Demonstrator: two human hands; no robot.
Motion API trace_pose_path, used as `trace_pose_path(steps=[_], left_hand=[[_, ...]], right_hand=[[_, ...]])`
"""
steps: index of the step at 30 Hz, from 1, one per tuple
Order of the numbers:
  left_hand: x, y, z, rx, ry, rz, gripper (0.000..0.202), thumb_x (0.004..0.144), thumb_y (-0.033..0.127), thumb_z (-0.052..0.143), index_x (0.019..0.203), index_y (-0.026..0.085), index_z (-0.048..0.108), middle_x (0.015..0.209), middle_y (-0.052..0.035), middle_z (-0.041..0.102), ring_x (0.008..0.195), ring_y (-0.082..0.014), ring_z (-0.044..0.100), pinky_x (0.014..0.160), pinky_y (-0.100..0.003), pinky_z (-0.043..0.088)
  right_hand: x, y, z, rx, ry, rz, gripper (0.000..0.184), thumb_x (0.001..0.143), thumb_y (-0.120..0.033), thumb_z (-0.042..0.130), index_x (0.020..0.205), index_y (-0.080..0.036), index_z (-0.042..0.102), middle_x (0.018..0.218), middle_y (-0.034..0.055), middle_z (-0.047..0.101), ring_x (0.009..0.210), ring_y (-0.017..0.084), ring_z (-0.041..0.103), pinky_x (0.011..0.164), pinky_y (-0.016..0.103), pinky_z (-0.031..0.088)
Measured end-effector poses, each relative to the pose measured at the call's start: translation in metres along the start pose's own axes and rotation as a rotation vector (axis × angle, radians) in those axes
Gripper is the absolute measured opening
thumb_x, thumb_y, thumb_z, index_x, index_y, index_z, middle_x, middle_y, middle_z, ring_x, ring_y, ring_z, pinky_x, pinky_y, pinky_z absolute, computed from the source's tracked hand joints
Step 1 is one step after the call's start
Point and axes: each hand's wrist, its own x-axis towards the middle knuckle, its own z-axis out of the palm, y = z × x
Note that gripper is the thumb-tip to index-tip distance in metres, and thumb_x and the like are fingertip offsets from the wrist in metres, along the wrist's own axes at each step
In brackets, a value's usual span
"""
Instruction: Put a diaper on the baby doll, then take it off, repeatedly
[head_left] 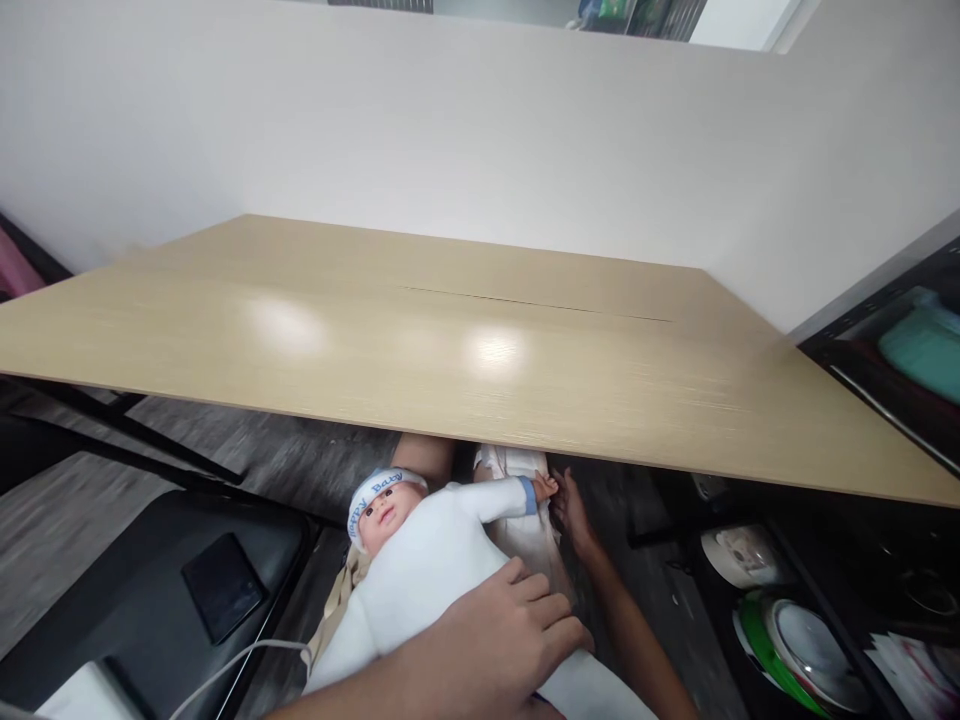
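Note:
A baby doll (420,560) in a white suit and a white cap with blue letters lies across my lap, just below the front edge of the wooden table (465,340). My left hand (502,630) rests over the doll's body, fingers curled round its side. My right hand (571,512) reaches up beside the doll's raised small hand (545,487) and touches a pale cloth (525,535) that hangs under the doll's arm. Its fingertips are partly hidden by the doll's hand and the cloth.
A black seat (135,600) at the left carries a dark phone (221,585) and a white cable (225,670). At the right, a dark shelf holds a bowl (739,555) and a green-rimmed lid (802,650). A white wall stands behind the table.

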Motion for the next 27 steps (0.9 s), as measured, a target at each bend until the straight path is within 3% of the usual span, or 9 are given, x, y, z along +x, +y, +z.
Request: trace_pose_path(steps=[3,6,9,12,17,22,24,27], left_hand=[[-0.001,0.001,0.000,0.000,0.009,0.009,0.058,0.099,0.060,0.080,0.135,0.019,0.063,0.119,-0.0055,0.078,0.110,-0.0278,0.069,0.092,-0.042,0.044],[-0.002,0.001,0.000,0.007,0.022,0.024,0.058,0.098,0.060,0.082,0.136,0.020,0.063,0.121,-0.0046,0.078,0.111,-0.0274,0.069,0.093,-0.042,0.043],[-0.004,0.002,-0.002,0.013,0.029,0.042,0.058,0.098,0.060,0.082,0.136,0.021,0.064,0.123,-0.0041,0.078,0.113,-0.0275,0.067,0.095,-0.042,0.044],[-0.009,0.002,-0.002,0.020,0.070,0.071,0.055,0.100,0.058,0.081,0.138,0.021,0.065,0.124,-0.0026,0.079,0.112,-0.0261,0.067,0.098,-0.043,0.044],[-0.020,0.001,0.005,0.033,0.197,0.140,0.047,0.111,0.060,0.067,0.140,0.023,0.063,0.123,-0.0004,0.079,0.109,-0.0233,0.067,0.096,-0.042,0.043],[-0.024,0.003,0.012,0.064,0.276,0.129,0.028,0.116,0.041,0.062,0.139,0.024,0.064,0.118,0.0003,0.079,0.105,-0.0212,0.068,0.097,-0.039,0.044],[-0.023,0.003,0.010,0.082,0.299,0.141,0.028,0.116,0.041,0.062,0.139,0.023,0.065,0.117,0.0005,0.080,0.103,-0.0206,0.069,0.101,-0.039,0.046],[-0.027,0.004,0.004,0.062,0.381,0.156,0.029,0.119,0.037,0.059,0.145,0.024,0.065,0.125,0.0014,0.081,0.112,-0.0182,0.071,0.121,-0.039,0.041]], right_hand=[[-0.025,-0.015,-0.020,-0.152,0.102,-0.183,0.073,0.088,-0.088,0.060,0.114,-0.023,0.079,0.127,0.0157,0.082,0.125,0.034,0.072,0.110,0.051,0.053],[-0.062,-0.038,-0.022,-0.271,0.099,-0.377,0.056,0.098,-0.072,0.063,0.124,-0.024,0.076,0.135,0.0138,0.078,0.126,0.032,0.069,0.116,0.052,0.050],[-0.094,-0.067,0.000,-0.590,-0.074,-0.652,0.037,0.103,-0.051,0.068,0.128,-0.026,0.077,0.134,0.0115,0.077,0.128,0.033,0.066,0.119,0.054,0.049],[-0.110,-0.089,0.033,-1.031,-0.220,-0.890,0.050,0.100,-0.038,0.073,0.148,-0.026,0.070,0.155,0.0130,0.068,0.145,0.037,0.054,0.125,0.060,0.044],[-0.112,-0.100,0.067,-1.241,-0.408,-0.829,0.062,0.097,-0.034,0.078,0.156,-0.026,0.064,0.166,0.0141,0.059,0.154,0.037,0.049,0.127,0.058,0.042],[-0.113,-0.105,0.086,-1.285,-0.527,-0.923,0.067,0.098,-0.021,0.072,0.163,-0.022,0.055,0.169,0.0149,0.056,0.156,0.034,0.048,0.130,0.054,0.038],[-0.113,-0.110,0.098,-1.360,-0.600,-0.936,0.054,0.098,-0.014,0.068,0.152,-0.020,0.062,0.155,0.0138,0.067,0.143,0.033,0.058,0.123,0.050,0.043],[-0.115,-0.114,0.115,-1.529,-0.693,-0.904,0.023,0.099,-0.011,0.065,0.121,-0.018,0.068,0.119,0.0101,0.077,0.110,0.029,0.069,0.102,0.044,0.052]])
